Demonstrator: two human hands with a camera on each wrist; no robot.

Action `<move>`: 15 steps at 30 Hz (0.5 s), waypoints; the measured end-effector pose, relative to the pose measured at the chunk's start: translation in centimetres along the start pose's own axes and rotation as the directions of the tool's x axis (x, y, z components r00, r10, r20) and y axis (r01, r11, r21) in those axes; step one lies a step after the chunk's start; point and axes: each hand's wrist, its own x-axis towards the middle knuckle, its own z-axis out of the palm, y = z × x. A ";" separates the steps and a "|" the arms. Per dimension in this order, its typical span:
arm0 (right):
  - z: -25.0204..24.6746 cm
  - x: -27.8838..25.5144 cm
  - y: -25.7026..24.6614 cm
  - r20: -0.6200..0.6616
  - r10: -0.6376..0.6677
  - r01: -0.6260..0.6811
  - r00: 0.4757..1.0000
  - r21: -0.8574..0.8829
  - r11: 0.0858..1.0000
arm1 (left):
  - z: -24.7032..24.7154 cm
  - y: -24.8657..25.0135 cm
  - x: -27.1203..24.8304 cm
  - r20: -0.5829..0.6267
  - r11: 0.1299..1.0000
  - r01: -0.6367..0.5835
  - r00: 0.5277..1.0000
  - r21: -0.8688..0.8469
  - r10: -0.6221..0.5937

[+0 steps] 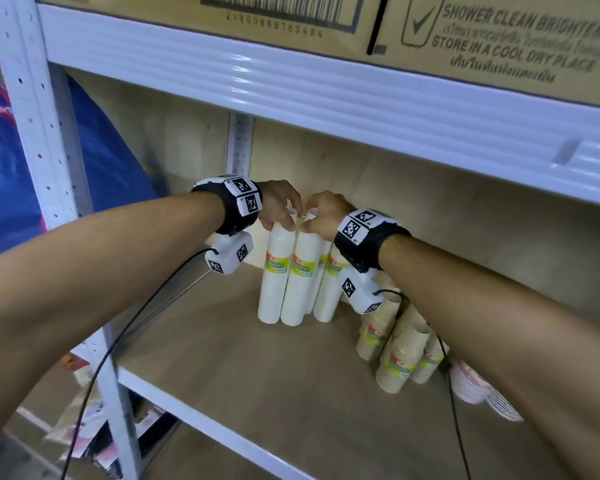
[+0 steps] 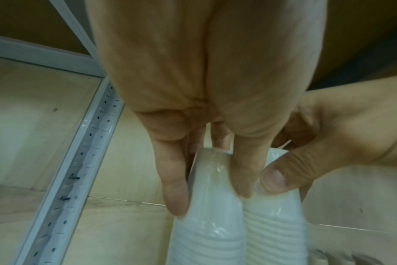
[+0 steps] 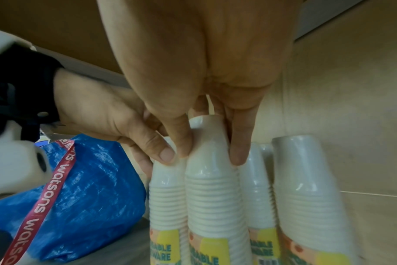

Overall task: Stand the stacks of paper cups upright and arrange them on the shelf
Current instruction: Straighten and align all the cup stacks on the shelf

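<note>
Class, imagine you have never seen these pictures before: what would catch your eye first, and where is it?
First, the two hands meeting at the middle of the shelf: the left hand and the right hand each hold the top of an upright white cup stack, side by side near the back wall. Next, the brown cup stacks leaning together at the right. Above, big cardboard boxes fill the upper shelf.

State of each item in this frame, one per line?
Left hand: grips top of left white stack.
Right hand: grips top of neighbouring white stack.
Left white stack: upright.
Neighbouring white stack: upright, touching it.
Brown cup stacks: leaning together.
Shelf: holds all stacks.
</note>
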 end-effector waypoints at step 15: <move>-1.2 -2.1 3.7 -0.002 0.069 -0.069 0.998 0.023 0.997 | 2.6 3.4 2.6 0.024 0.997 -0.079 0.997 -0.007 0.079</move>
